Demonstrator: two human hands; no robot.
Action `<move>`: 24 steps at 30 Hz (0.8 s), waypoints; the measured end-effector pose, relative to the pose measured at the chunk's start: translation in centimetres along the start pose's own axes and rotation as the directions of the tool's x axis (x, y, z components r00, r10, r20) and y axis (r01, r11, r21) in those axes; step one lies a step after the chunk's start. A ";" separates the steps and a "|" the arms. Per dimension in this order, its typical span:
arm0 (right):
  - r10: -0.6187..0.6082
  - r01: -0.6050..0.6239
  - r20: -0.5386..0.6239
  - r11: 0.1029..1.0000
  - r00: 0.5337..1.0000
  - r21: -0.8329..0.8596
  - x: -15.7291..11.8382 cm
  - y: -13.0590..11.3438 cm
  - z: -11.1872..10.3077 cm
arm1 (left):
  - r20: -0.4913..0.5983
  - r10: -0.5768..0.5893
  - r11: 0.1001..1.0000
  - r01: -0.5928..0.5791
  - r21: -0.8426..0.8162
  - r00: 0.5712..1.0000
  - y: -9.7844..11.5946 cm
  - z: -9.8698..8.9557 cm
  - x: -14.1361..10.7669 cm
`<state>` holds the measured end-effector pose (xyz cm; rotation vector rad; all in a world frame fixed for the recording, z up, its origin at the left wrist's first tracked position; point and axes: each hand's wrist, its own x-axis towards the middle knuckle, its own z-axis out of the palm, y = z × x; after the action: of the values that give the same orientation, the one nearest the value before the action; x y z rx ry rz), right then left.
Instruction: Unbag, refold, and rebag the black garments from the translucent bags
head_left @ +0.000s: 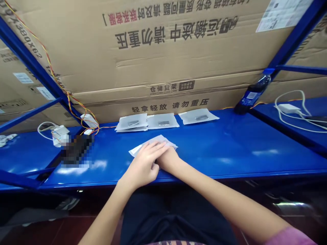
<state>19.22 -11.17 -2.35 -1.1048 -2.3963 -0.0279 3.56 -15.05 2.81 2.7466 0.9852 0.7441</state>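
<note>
Well, at the far left, a white plastic plug [60, 134] sits on the shiny blue metal shelf [224, 146]. Next comes a dark thing [76, 151], too blurred to name, then thin red and yellow wires [95, 119]. Two cloudy white flat packets [125, 122] lie stacked at the back, maybe to leave room in front. The left hand [146, 160] rests over the right hand [170, 158], its fingers long and loose, grasping nothing. Under both hands lies a cloudy white thin packet [161, 138], near the front edge, perhaps pressed so it won't slide. The right fingers are hidden, so I cannot tell if they pinch it. Behind are a middle packet [166, 121] and a right packet [199, 117], each showing a small dark piece. Last, a dark plastic bottle with a blue cap [251, 95] stands at the back, probably out of the way.
</note>
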 end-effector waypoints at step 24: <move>-0.381 0.346 -0.494 0.924 0.781 -0.164 -8.0 -2.6 -4.5 | -0.442 0.224 0.954 -0.102 0.283 0.869 2.4 2.2 -5.8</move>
<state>23.71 -19.58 -1.49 -0.5382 -2.0729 -0.4803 2.14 -20.45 -0.75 2.9606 0.9852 1.4671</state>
